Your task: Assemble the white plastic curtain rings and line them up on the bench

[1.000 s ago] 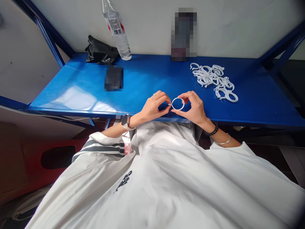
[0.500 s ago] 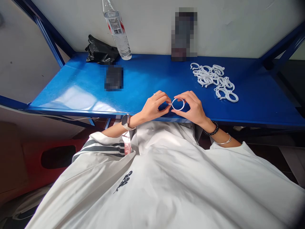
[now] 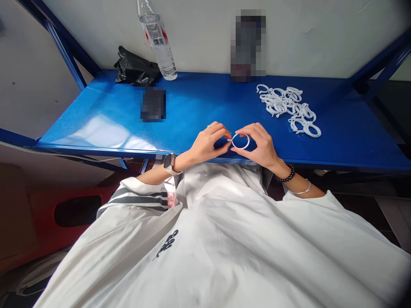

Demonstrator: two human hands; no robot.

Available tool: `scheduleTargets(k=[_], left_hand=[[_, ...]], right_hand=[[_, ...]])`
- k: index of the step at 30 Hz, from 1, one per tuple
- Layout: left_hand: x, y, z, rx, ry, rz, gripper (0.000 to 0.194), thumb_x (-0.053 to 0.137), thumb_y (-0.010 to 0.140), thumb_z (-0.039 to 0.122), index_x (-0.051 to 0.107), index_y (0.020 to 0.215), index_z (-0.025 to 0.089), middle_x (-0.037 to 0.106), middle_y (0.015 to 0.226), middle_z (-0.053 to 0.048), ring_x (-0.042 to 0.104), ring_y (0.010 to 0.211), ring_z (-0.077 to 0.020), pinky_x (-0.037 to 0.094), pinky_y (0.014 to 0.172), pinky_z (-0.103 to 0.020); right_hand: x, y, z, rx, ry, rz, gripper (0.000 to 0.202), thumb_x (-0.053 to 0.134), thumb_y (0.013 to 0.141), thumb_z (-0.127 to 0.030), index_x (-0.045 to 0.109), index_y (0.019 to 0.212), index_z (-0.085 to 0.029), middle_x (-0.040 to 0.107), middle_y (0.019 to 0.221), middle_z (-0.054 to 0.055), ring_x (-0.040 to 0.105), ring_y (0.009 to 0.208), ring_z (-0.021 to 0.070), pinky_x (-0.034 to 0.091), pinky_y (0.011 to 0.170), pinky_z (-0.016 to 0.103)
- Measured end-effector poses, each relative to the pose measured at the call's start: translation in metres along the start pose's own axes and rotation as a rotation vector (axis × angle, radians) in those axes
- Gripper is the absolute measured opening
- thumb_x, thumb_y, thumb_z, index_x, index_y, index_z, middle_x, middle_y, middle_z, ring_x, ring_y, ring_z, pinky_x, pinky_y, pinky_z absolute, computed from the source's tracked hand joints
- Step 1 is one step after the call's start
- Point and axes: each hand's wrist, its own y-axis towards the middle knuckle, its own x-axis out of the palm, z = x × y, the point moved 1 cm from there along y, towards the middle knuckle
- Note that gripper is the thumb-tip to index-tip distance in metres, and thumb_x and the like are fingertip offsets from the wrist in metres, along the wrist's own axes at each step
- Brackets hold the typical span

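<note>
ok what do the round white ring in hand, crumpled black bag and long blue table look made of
Round white ring: probably plastic, smooth; the even white colour suggests it. Crumpled black bag: seemingly thin glossy plastic film, by its sharp creases and highlights. Long blue table: likely painted metal, glossy, from its bright reflections.

A single camera on the person's head looks forward and steeply down. The white shirt (image 3: pixel 224 239) is nearest the lens and fills the lower middle of the frame; the left hand (image 3: pixel 207 142) and right hand (image 3: pixel 260 145) fall near the centre. Beyond them the desk (image 3: pixel 199 100) spans the view, seen from above its near edge, with the wall (image 3: pixel 199 38) farthest, along the top.
</note>
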Motion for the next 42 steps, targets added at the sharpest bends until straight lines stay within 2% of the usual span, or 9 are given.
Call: scheduleTargets(k=[9, 19, 29, 42], left_hand=[[0.0009, 0.0006, 0.0006, 0.032, 0.010, 0.032, 0.012, 0.055, 0.097, 0.030, 0.061, 0.096, 0.019, 0.069, 0.090, -0.007, 0.064, 0.085, -0.0197, 0.050, 0.074, -0.034], [0.0007, 0.0008, 0.0012, 0.015, 0.021, 0.007, 0.018, 0.053, 0.099, 0.035, 0.062, 0.095, 0.019, 0.069, 0.090, -0.007, 0.064, 0.086, -0.0202, 0.051, 0.073, -0.035], [0.0000, 0.0002, 0.0012, 0.019, 0.017, 0.011, 0.009, 0.057, 0.096, 0.028, 0.061, 0.096, 0.019, 0.068, 0.090, -0.006, 0.063, 0.086, -0.0203, 0.049, 0.073, -0.034], [-0.0006, -0.0004, 0.0011, 0.017, 0.008, 0.028, 0.008, 0.056, 0.093, 0.025, 0.061, 0.095, 0.018, 0.068, 0.091, -0.006, 0.061, 0.084, -0.0192, 0.048, 0.070, -0.031]], right_hand=[[-0.0018, 0.0004, -0.0013, -0.015, 0.009, 0.000, 0.034, 0.075, 0.086, -0.047, 0.064, 0.110, -0.026, 0.070, 0.095, 0.006, 0.065, 0.085, 0.0263, 0.054, 0.080, 0.045], [-0.0016, 0.0003, -0.0017, -0.009, 0.015, 0.000, 0.033, 0.075, 0.085, -0.044, 0.064, 0.109, -0.026, 0.070, 0.093, 0.005, 0.064, 0.084, 0.0262, 0.053, 0.081, 0.045], [-0.0023, 0.0014, -0.0035, -0.022, 0.014, 0.025, 0.030, 0.076, 0.084, -0.043, 0.063, 0.105, -0.025, 0.070, 0.089, 0.005, 0.065, 0.080, 0.0251, 0.054, 0.076, 0.044], [-0.0014, 0.0003, -0.0025, -0.038, 0.034, 0.055, 0.029, 0.076, 0.086, -0.042, 0.065, 0.106, -0.024, 0.069, 0.089, 0.005, 0.063, 0.080, 0.0241, 0.053, 0.074, 0.041]])
